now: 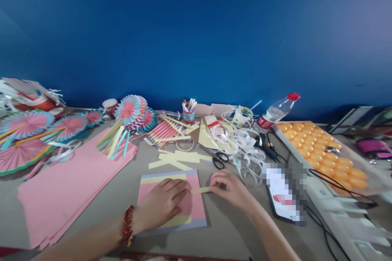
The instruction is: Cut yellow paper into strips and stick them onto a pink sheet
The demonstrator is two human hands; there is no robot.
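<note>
In front of me lies a pink sheet of paper (199, 208) with yellow bands and lavender edges. My left hand (163, 204), a red beaded bracelet (128, 225) at its wrist, rests flat on the sheet with fingers stretched out. My right hand (229, 187) pinches one end of a narrow pale yellow paper strip (200, 190) at the sheet's right side. The strip's other end reaches toward my left fingertips; whether they touch it I cannot tell. More yellow strips (180, 157) lie loosely piled just behind the sheet, and black-handled scissors (220, 160) are near my right hand.
Large pink sheets (70, 183) and pleated paper fans (131, 110) cover the left. Behind stand a pen cup (188, 113) and a tilted bottle (277, 112). On the right are tangled white ribbon (248, 147), a phone (283, 195), cables and a tray of orange domes (321, 151).
</note>
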